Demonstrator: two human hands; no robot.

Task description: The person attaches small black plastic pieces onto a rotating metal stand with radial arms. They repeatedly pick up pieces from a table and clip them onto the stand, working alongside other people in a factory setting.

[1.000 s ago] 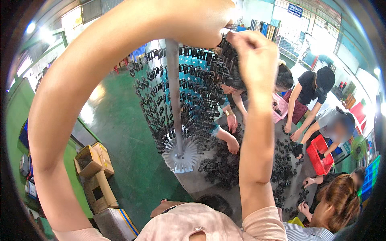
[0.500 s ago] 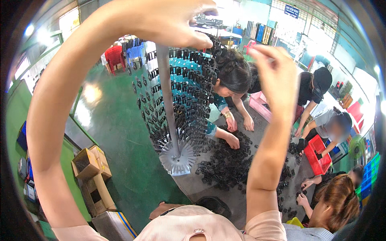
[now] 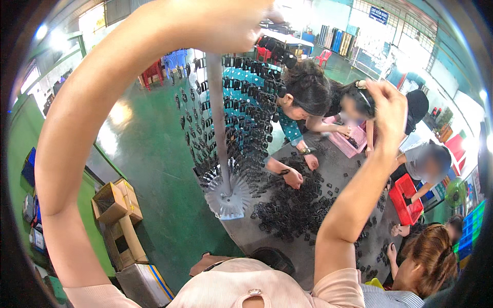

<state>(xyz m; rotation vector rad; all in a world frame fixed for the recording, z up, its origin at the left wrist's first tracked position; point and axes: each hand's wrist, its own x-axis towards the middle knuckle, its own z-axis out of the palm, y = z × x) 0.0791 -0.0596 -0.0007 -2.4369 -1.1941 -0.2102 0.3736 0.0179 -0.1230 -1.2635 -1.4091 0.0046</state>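
Note:
A hanging rack [image 3: 218,118] stands in front of me, with a grey upright post and curved rows of small black buckle-like parts. At its foot is a slotted metal disc [image 3: 229,201]. My left hand [image 3: 233,25] is raised at the top of the rack, beside a slanted strand of black parts [image 3: 276,50]; its fingers are blurred and partly cut off. My right hand [image 3: 387,105] is held up to the right, apart from the rack, fingers loosely bent and apart, with nothing visible in them. Below lies a heap of black parts [image 3: 290,208] on the grey table [image 3: 239,233].
Across the table a person in teal dotted sleeves [image 3: 291,131] reaches into the heap. Other people sit on the right, near a pink basket [image 3: 354,141] and a red crate [image 3: 405,203]. Cardboard boxes [image 3: 110,203] stand on the green floor [image 3: 164,226] at left.
My right hand has moved right, away from the rack. My left hand has shifted slightly left. The strand beside it now slants more. A person behind the pink basket has come into view.

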